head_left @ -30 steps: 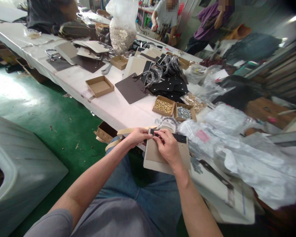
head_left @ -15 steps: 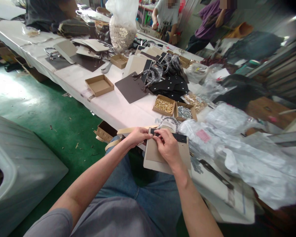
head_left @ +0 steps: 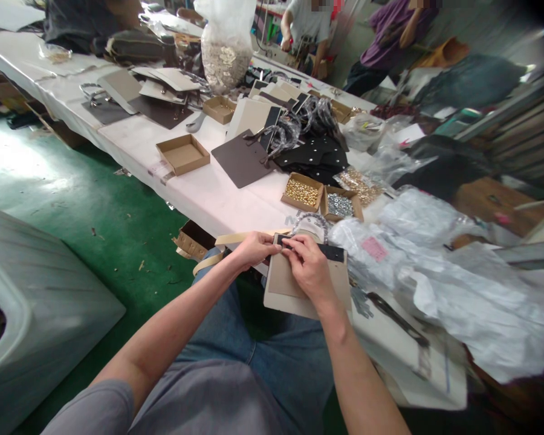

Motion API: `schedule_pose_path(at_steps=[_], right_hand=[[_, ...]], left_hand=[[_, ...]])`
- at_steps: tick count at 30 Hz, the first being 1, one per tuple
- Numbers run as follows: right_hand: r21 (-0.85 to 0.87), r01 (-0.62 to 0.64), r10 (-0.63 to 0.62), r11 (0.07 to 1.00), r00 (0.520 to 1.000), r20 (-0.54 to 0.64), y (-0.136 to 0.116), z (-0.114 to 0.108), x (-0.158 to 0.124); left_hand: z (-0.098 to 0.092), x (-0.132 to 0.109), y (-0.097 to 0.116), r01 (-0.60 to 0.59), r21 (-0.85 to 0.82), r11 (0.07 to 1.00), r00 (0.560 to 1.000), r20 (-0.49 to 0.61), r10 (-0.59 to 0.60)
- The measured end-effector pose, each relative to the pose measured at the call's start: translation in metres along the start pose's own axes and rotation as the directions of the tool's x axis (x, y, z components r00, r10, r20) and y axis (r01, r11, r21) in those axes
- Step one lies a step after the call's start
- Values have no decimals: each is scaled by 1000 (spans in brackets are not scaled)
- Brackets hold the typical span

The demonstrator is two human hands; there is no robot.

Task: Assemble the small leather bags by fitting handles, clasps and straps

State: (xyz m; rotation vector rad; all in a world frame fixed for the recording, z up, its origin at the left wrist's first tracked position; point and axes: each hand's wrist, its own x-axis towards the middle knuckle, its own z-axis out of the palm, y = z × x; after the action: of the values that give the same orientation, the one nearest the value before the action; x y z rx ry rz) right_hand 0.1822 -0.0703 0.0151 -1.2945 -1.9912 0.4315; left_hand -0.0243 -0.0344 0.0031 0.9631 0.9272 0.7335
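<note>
A beige bag panel point(head_left: 277, 291) with a black strip point(head_left: 334, 253) along its far edge rests over my lap at the table's edge. My left hand point(head_left: 255, 249) is closed on the panel's far left corner, thumb on top. Against the black strip, the fingers of my right hand point(head_left: 309, 266) are pinched together; whatever small piece is between them is hidden. A plastic-wrapped handle point(head_left: 325, 225) arches beyond the panel's far edge. Just past it stand a small box of gold-coloured metal pieces point(head_left: 301, 192) and a box of silver-coloured ones point(head_left: 340, 204).
An empty cardboard tray point(head_left: 184, 156) and a dark brown panel point(head_left: 242, 160) lie farther along the white table point(head_left: 199, 208). Plastic bags point(head_left: 435, 266) and a dark-handled tool point(head_left: 396, 317) are at the right. A grey bin point(head_left: 40, 302) stands left. Co-workers are in the background.
Almost nothing differs. The fingers of my right hand have shifted very slightly at the black strip; the left hand and the panel stay in place.
</note>
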Motion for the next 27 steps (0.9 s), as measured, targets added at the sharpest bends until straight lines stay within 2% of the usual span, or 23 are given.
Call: schedule_pose_path(at_steps=[12, 20, 27], right_hand=[[14, -48, 48, 999, 999, -10, -4, -1, -2], [13, -37, 38, 999, 999, -26, -2, 1, -3], [3, -16, 16, 1000, 999, -45, -1, 2, -5]], left_hand=[[0, 2, -4, -42, -8, 999, 999, -7, 42], [1, 8, -19, -184, 42, 982, 983, 4, 184], [-1, 6, -8, -154, 68, 986, 988, 13, 154]])
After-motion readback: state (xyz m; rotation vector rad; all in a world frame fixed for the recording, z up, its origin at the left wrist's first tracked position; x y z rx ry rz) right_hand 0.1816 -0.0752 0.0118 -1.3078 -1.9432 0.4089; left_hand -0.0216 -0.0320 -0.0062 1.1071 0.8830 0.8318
